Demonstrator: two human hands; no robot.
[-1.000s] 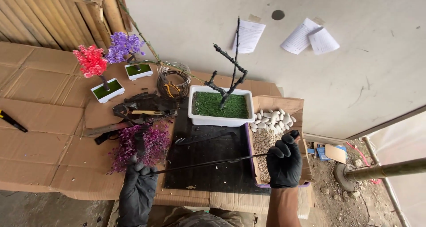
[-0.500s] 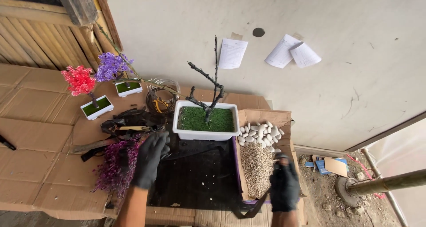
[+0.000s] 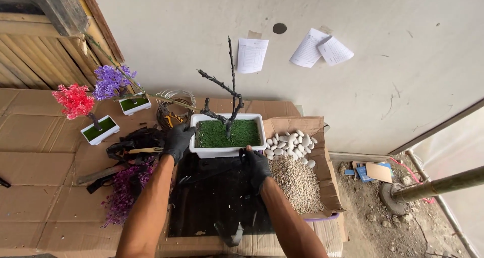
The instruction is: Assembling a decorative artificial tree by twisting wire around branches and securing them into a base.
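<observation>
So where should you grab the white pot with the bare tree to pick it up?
Probably by its two short ends, one hand from each side. The pot is a long low box with a rim to hook fingers under, and the tree stands tall in the middle. The left hand is at its left end, the right hand at the front edge.

Your gloved left hand (image 3: 177, 139) and right hand (image 3: 256, 166) grip the white planter (image 3: 227, 149) holding a bare black tree (image 3: 228, 99).

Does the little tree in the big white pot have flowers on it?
No, the bare dark tree in the white pot has only naked branches, while the left hand and right hand grip the pot's sides.
</observation>
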